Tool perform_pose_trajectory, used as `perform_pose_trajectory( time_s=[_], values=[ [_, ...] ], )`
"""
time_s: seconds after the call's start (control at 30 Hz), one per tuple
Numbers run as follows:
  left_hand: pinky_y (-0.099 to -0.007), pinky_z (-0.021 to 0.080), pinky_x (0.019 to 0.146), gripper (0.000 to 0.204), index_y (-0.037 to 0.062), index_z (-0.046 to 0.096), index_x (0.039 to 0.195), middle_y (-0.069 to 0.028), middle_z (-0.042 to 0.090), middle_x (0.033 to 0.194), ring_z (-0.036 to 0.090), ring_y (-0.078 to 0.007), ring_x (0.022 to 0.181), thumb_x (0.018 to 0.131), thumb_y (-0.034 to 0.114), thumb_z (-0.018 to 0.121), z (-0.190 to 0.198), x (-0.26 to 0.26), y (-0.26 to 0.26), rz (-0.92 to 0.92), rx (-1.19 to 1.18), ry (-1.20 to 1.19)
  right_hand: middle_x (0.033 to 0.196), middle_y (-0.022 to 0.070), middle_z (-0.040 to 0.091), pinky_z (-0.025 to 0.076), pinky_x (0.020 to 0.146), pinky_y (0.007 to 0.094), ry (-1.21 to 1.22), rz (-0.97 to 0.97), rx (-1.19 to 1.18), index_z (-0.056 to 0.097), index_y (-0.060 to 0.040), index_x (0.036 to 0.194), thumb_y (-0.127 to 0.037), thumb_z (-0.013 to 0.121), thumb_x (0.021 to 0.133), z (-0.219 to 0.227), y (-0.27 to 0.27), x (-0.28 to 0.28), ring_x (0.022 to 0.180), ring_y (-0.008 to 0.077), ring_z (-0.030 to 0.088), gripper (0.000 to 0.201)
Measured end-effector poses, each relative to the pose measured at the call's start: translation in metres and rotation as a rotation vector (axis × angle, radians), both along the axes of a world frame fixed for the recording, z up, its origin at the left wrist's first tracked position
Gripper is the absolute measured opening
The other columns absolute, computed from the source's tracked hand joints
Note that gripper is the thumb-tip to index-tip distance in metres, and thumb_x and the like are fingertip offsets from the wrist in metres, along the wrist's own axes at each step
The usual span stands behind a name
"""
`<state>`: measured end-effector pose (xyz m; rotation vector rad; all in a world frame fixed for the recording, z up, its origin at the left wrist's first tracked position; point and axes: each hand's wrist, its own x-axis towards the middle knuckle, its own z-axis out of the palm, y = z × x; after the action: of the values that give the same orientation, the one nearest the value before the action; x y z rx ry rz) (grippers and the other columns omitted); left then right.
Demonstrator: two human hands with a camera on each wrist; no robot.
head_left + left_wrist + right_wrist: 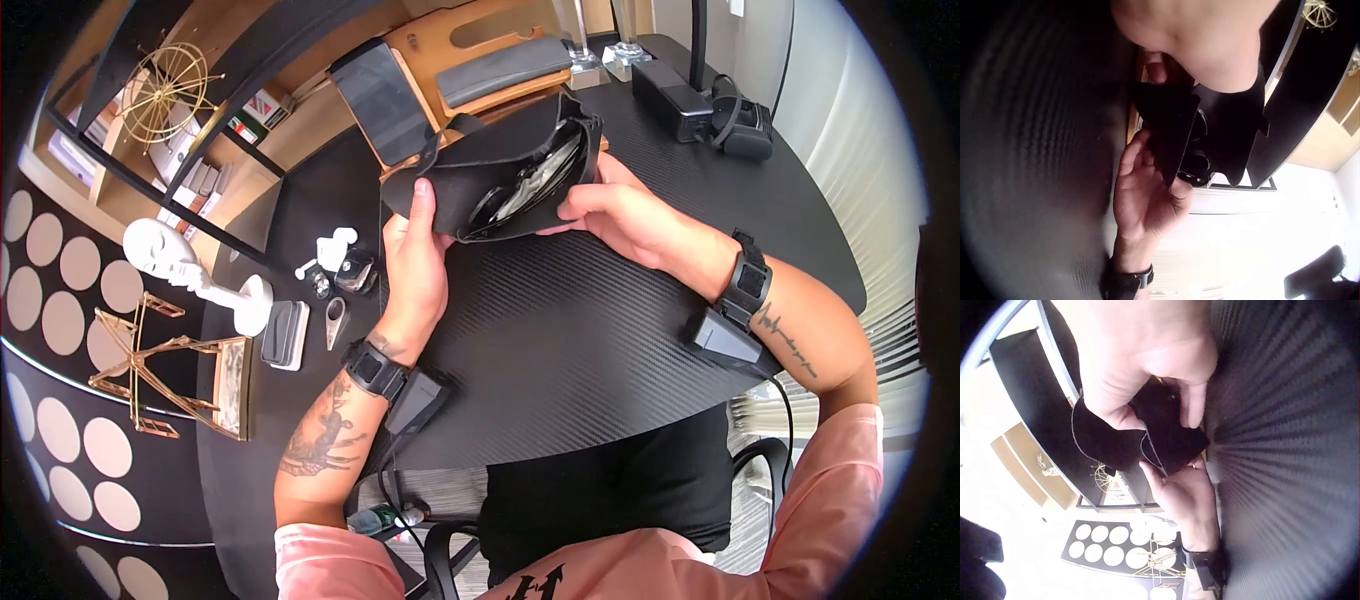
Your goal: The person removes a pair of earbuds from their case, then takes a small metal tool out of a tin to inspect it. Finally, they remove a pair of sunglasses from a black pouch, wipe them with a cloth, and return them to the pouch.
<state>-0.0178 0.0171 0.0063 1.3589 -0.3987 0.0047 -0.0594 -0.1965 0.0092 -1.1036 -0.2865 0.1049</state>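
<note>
Both hands hold a black glasses case (462,180) above the desk, its flap raised and its mouth tilted toward the right. Dark-rimmed glasses (522,195) lie inside, and their rims also show in the left wrist view. My left hand (415,262) grips the case's left end, thumb on the front face. At the other end, my right hand (630,212) pinches the lower edge, with its thumb near the opening. In the right wrist view the case (1169,428) is dark and hides parts of the fingers.
Behind the case stands a wooden organizer (420,75) with a dark phone-like slab (385,105). A white head figure (160,250), scissors-like tool (336,322) and grey box (285,335) are at left. A black box (672,98) and headset-like device (742,125) sit back right.
</note>
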Motion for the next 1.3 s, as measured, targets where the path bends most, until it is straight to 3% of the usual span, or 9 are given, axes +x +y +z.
perform_pose_trajectory(
  time_s=[0.1,0.23,0.43,0.53,0.73,0.97,1.03,1.23,1.3],
  values=[
    [-0.0229,0.047,0.062,0.038,0.0031,0.062,0.095,-0.0028,0.065,0.088,0.059,-0.0081,0.071,0.1,0.036,0.043,0.002,-0.001,-0.001,-0.007,-0.015,-0.011,0.096,0.0049,0.058,0.052,0.087,0.0375,0.004,0.043,-0.001,0.047,0.0,0.115,0.002,0.05,0.078,0.004,0.003,-0.001,0.086,0.0133,0.059,0.037],
    [-0.0236,0.046,0.059,0.038,0.004,0.06,0.093,-0.0027,0.065,0.084,0.056,-0.0081,0.065,0.1,0.037,0.042,0.002,0.001,-0.002,-0.008,0.016,-0.022,0.095,0.0046,0.057,0.052,0.087,0.0376,-0.012,0.057,0.004,0.047,0.0017,0.114,0.003,0.049,0.078,-0.002,-0.004,0.005,0.085,0.0128,0.059,0.037],
    [-0.0273,0.052,0.064,0.046,0.0031,0.056,0.108,-0.0066,0.064,0.097,0.061,-0.012,0.076,0.099,0.045,0.04,-0.001,0.002,0.0,-0.036,0.004,0.062,0.095,0.0049,0.057,0.052,0.087,0.0382,0.001,0.054,0.005,0.047,0.0023,0.116,0.005,0.048,0.076,0.001,-0.003,0.001,0.083,0.0126,0.058,0.04],
    [-0.037,0.049,0.073,0.059,0.0077,0.048,0.127,-0.008,0.059,0.122,0.059,-0.0219,0.104,0.097,0.055,0.029,-0.001,-0.001,0.0,-0.112,0.094,0.167,0.095,0.0047,0.057,0.052,0.086,0.0394,0.009,0.051,0.026,0.047,0.0028,0.116,0.005,0.05,0.076,-0.001,-0.002,0.002,0.083,0.0131,0.058,0.04],
    [-0.0331,0.053,0.071,0.072,0.0021,0.049,0.126,-0.0104,0.058,0.12,0.06,-0.0195,0.099,0.094,0.063,0.026,-0.001,0.001,0.003,-0.194,0.124,0.167,0.116,0.0076,0.054,0.05,0.086,0.0359,0.034,0.112,-0.077,0.039,-0.0026,0.128,-0.005,0.052,0.081,0.001,-0.006,0.001,0.097,0.0144,0.056,0.049],
    [-0.0444,0.055,0.077,0.07,0.0081,0.04,0.135,-0.0118,0.049,0.133,0.053,-0.0256,0.116,0.094,0.063,0.026,0.008,-0.005,0.001,-0.202,0.075,0.17,0.099,0.0068,0.06,0.05,0.075,0.0263,-0.084,-0.173,-0.408,0.048,-0.0012,0.12,-0.036,0.065,0.087,0.004,0.003,0.001,0.087,0.0141,0.059,0.051],
    [-0.0468,0.056,0.078,0.074,0.0087,0.035,0.139,-0.0126,0.045,0.137,0.048,-0.028,0.122,0.092,0.065,0.025,0.009,-0.003,0.002,-0.362,0.069,0.201,0.098,0.0067,0.06,0.05,0.075,0.0261,-0.07,-0.149,-0.404,0.049,-0.0004,0.119,-0.039,0.064,0.087,0.003,0.002,0.002,0.088,0.0136,0.059,0.053],
    [-0.0493,0.046,0.093,0.062,0.0081,0.037,0.138,-0.0114,0.046,0.137,0.048,-0.0276,0.122,0.098,0.054,0.029,0.007,0.001,-0.002,-0.232,-0.119,0.194,0.116,0.0152,0.049,0.051,0.079,0.0293,-0.202,-0.452,-0.511,0.027,0.0009,0.133,-0.022,0.079,0.076,0.001,0.003,0.003,0.093,0.0166,0.057,0.08],
    [-0.0478,0.048,0.091,0.061,0.0063,0.043,0.133,-0.0114,0.049,0.134,0.05,-0.0272,0.12,0.098,0.054,0.029,0.007,0.004,0.0,-0.181,-0.097,0.209,0.121,0.0158,0.045,0.051,0.08,0.029,-0.419,-0.732,-0.568,0.03,-0.0015,0.129,-0.017,0.08,0.073,0.01,0.002,0.002,0.102,0.0187,0.053,0.076]
  ],
)
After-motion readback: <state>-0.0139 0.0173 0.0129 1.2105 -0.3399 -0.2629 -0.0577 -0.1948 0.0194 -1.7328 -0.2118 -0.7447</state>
